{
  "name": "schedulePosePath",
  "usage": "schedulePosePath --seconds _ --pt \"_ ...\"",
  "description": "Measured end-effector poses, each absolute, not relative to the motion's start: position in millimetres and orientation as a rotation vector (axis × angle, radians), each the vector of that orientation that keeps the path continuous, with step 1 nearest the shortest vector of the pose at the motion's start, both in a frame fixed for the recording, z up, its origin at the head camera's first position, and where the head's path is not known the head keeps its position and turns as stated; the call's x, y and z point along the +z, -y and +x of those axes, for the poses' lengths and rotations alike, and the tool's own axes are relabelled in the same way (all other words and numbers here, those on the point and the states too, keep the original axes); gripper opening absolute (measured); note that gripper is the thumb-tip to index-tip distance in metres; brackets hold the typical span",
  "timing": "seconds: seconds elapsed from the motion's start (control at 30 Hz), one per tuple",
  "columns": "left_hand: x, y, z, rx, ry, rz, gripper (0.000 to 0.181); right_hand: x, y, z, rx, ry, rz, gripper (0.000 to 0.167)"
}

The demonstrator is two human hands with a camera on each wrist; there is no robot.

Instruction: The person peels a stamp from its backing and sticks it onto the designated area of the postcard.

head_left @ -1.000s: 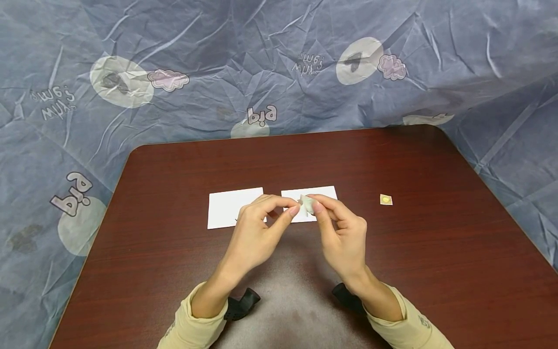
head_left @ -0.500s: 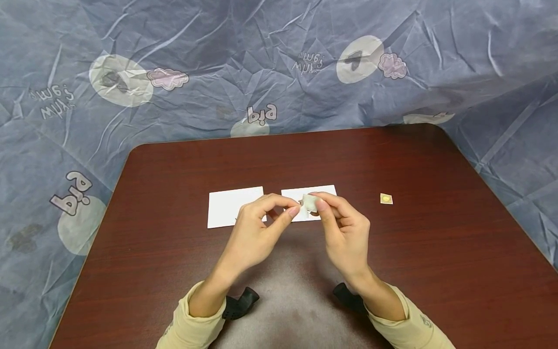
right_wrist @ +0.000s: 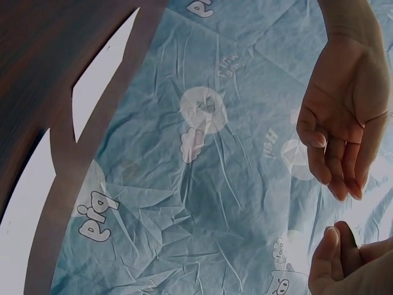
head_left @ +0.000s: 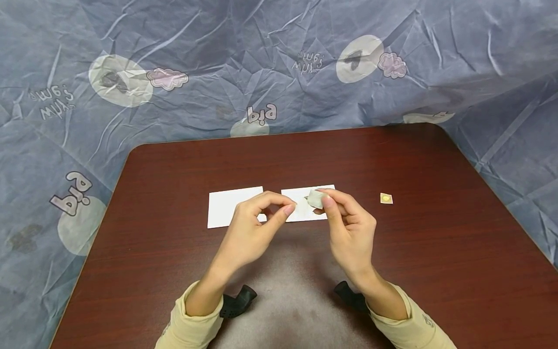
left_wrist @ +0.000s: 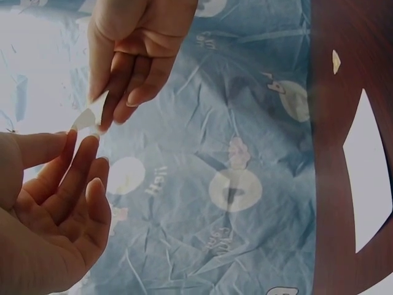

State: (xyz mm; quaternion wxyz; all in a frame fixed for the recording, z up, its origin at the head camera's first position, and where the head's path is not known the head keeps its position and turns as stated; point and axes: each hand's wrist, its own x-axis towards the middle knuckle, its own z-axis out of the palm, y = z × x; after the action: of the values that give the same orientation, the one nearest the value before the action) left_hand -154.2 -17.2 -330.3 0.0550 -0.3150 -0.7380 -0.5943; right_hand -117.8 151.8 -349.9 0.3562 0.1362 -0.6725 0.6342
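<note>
In the head view my right hand (head_left: 353, 232) pinches a small pale square of thin sheet (head_left: 317, 198) between thumb and index finger. My left hand (head_left: 248, 228) has its thumb and index fingertips together just to the left. In the left wrist view the sheet (left_wrist: 91, 115) spans from the right fingers down to the left thumb and index tips, which pinch its corner. A thin, almost see-through part seems to lie between the hands. Behind them lies a white card (head_left: 305, 191) on the table. The right wrist view does not show the sheet clearly.
A second white card (head_left: 226, 206) lies at the left, partly behind the left hand. A small square with a yellow round mark (head_left: 386, 198) lies on the brown table (head_left: 436, 232) to the right. A wrinkled blue cloth (head_left: 279, 58) hangs behind the table.
My right hand has moved right and slightly up with the pale sheet, widening the gap between the hands. The left hand has shifted a little left.
</note>
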Motion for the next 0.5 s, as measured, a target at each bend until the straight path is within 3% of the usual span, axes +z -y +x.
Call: schedulePosePath --seconds 0.5 --pt "-329.9 20.3 -157.6 -1.746 2.242 -0.945 0.005 -348.9 -152.8 -118.9 1.635 1.702 0.353 0.019"
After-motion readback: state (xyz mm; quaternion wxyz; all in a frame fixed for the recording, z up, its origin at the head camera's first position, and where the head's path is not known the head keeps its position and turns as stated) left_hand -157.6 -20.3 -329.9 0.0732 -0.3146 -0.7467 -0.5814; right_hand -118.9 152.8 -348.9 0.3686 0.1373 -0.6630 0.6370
